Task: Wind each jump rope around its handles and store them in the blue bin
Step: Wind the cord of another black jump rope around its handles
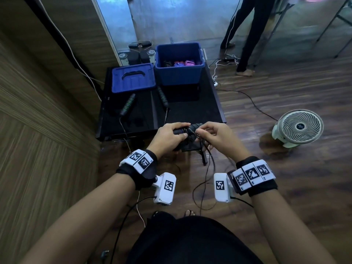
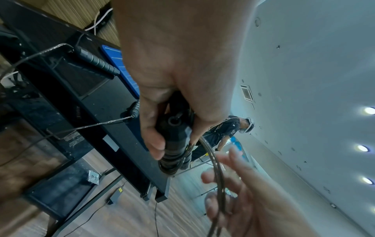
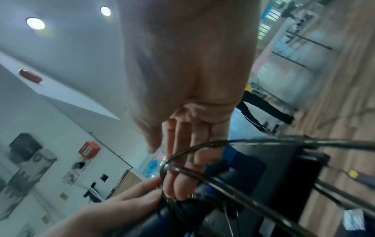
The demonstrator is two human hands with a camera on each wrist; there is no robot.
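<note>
My left hand (image 1: 180,132) grips a pair of black jump rope handles (image 1: 190,129) held together just above the near edge of the black table (image 1: 190,111). Some cord is wound round the handles (image 2: 174,144). My right hand (image 1: 202,130) pinches the loose black cord (image 1: 207,168) beside the handles, and the rest hangs to the floor. The cord (image 3: 213,144) loops across my right fingers (image 3: 182,160). A second rope with green-ringed handles (image 1: 128,104) lies unwound on the table. The blue bin (image 1: 179,77) at the far edge holds several wound ropes.
The blue lid (image 1: 133,78) lies left of the bin. A white fan (image 1: 299,126) stands on the wooden floor to the right, with cables (image 1: 247,96) trailing nearby. A person's legs (image 1: 245,35) stand behind the table. A wood-panelled wall (image 1: 38,111) runs along the left.
</note>
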